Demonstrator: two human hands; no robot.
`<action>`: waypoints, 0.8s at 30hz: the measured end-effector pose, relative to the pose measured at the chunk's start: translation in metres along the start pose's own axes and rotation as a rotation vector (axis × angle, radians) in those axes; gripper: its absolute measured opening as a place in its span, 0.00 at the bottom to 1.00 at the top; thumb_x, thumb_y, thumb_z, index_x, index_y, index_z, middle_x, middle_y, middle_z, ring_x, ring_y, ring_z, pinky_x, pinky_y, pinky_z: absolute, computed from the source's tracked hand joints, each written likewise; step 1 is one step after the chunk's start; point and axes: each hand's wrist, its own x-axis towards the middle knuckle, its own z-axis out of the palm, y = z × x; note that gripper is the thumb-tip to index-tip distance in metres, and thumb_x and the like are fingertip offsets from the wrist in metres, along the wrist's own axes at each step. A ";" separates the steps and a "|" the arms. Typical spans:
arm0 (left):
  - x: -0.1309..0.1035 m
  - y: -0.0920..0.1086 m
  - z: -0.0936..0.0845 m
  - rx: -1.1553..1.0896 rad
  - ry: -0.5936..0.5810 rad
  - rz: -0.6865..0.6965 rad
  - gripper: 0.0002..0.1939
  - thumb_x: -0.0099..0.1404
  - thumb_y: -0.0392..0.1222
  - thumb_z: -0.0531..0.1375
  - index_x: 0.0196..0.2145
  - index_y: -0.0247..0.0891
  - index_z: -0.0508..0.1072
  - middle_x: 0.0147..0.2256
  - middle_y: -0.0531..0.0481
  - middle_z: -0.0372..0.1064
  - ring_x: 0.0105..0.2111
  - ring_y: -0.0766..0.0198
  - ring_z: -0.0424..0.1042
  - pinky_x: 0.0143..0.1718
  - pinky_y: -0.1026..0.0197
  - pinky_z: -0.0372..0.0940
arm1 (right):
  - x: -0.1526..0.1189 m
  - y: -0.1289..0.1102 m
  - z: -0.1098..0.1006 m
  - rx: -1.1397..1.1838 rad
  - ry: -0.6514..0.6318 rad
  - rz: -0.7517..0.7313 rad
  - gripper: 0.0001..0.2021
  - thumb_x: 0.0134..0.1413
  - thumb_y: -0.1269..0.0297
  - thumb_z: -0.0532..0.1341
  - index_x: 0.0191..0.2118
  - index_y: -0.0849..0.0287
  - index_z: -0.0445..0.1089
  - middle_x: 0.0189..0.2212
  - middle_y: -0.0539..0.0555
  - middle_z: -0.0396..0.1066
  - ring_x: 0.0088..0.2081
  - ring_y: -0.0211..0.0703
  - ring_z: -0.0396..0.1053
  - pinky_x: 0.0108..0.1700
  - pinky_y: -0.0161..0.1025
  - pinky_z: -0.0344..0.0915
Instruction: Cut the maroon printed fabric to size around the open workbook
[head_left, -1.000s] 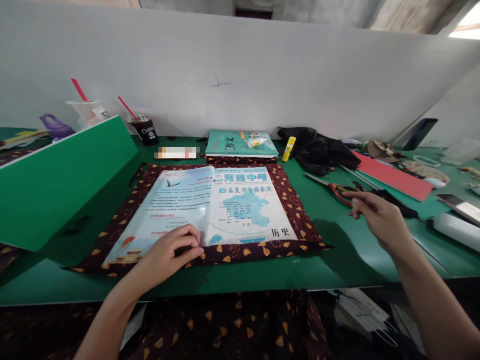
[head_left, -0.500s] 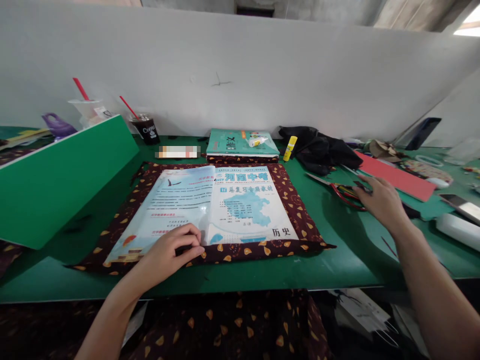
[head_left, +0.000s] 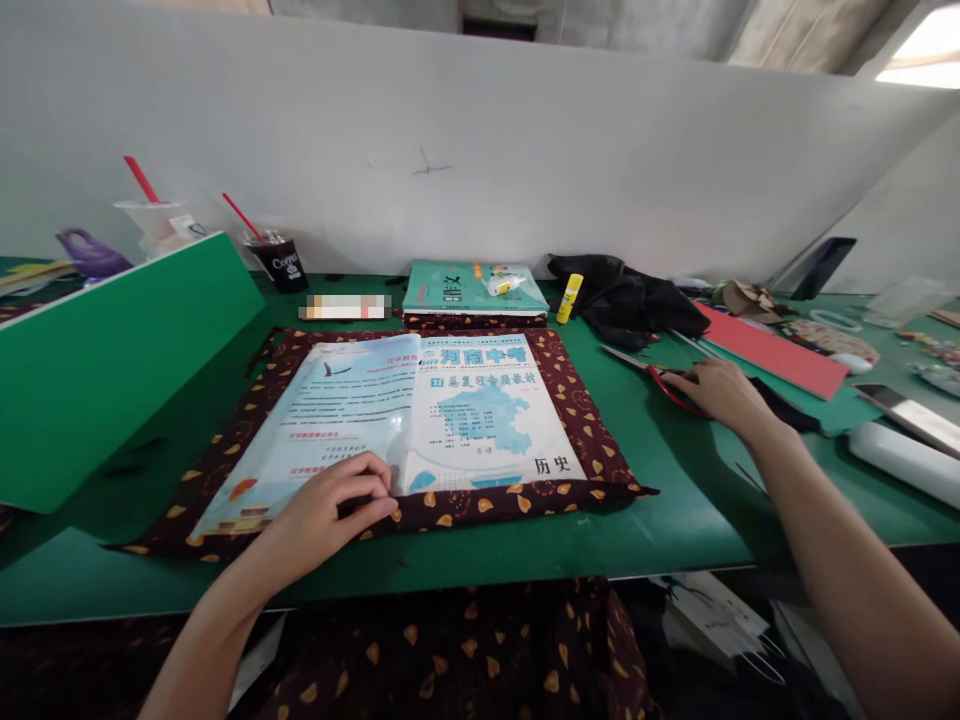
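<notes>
An open book (head_left: 480, 430) lies on dark patterned cloth (head_left: 592, 420), whose near edge is folded up over the pages' lower edge. My left hand (head_left: 337, 510) rests at the book's lower middle, fingers curled and pinching the folded cloth edge. To the right, my right hand (head_left: 712, 392) is on the red handles of the scissors (head_left: 675, 390), its fingers bent around them. The scissor blades point left toward the cloth. Part of the handles is hidden under the hand.
A green board (head_left: 127, 370) leans at the left, before two drink cups. Behind the book are a teal book (head_left: 472, 290), a yellow glue stick (head_left: 570, 298) and black fabric (head_left: 630, 300). A red board (head_left: 772, 350) and white object (head_left: 900, 465) lie right.
My right hand has moved slightly left and down onto the scissor handles. My left hand stays at the cloth's fold. The whole view has shifted a little.
</notes>
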 end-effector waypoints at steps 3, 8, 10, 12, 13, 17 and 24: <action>0.000 0.001 0.000 0.000 0.008 0.002 0.18 0.71 0.52 0.54 0.27 0.42 0.71 0.39 0.52 0.66 0.38 0.63 0.68 0.41 0.61 0.63 | -0.005 -0.007 0.002 0.045 -0.008 -0.006 0.20 0.64 0.52 0.53 0.36 0.65 0.73 0.36 0.69 0.73 0.42 0.58 0.70 0.49 0.48 0.62; 0.000 0.001 0.000 -0.008 0.008 -0.004 0.18 0.71 0.52 0.54 0.27 0.42 0.71 0.40 0.52 0.67 0.38 0.63 0.69 0.41 0.61 0.64 | -0.022 -0.010 -0.002 0.142 -0.007 0.044 0.19 0.64 0.52 0.52 0.44 0.65 0.68 0.40 0.70 0.73 0.42 0.58 0.71 0.44 0.47 0.64; 0.000 0.001 0.000 -0.015 0.007 -0.010 0.18 0.71 0.51 0.55 0.26 0.41 0.70 0.40 0.52 0.67 0.38 0.63 0.69 0.41 0.61 0.64 | -0.031 -0.011 -0.008 0.176 -0.015 0.062 0.19 0.62 0.51 0.53 0.45 0.64 0.68 0.41 0.69 0.74 0.41 0.58 0.72 0.41 0.46 0.64; 0.000 0.001 0.001 -0.016 0.013 -0.008 0.18 0.71 0.51 0.55 0.26 0.41 0.70 0.40 0.52 0.66 0.38 0.63 0.69 0.41 0.61 0.63 | -0.041 -0.012 -0.017 0.203 -0.027 0.052 0.21 0.58 0.50 0.57 0.47 0.65 0.68 0.42 0.69 0.74 0.41 0.58 0.72 0.40 0.46 0.65; -0.001 0.001 0.001 -0.014 0.017 -0.006 0.18 0.71 0.51 0.54 0.26 0.41 0.70 0.40 0.52 0.66 0.38 0.63 0.69 0.41 0.61 0.62 | -0.047 -0.013 -0.022 0.214 -0.031 0.041 0.24 0.56 0.49 0.58 0.48 0.65 0.69 0.42 0.69 0.74 0.41 0.58 0.72 0.40 0.46 0.65; -0.001 0.001 0.002 -0.013 0.021 0.010 0.18 0.71 0.51 0.54 0.27 0.41 0.70 0.39 0.52 0.66 0.38 0.63 0.68 0.41 0.61 0.61 | -0.071 -0.015 -0.049 0.245 -0.020 0.023 0.30 0.49 0.41 0.61 0.49 0.62 0.71 0.42 0.65 0.75 0.43 0.60 0.72 0.42 0.46 0.65; 0.000 -0.001 0.003 -0.007 0.032 0.038 0.18 0.71 0.51 0.54 0.27 0.41 0.71 0.39 0.51 0.66 0.38 0.63 0.68 0.41 0.61 0.61 | -0.113 -0.043 -0.094 0.481 -0.172 -0.162 0.27 0.41 0.39 0.67 0.45 0.50 0.76 0.41 0.55 0.79 0.40 0.57 0.75 0.39 0.45 0.69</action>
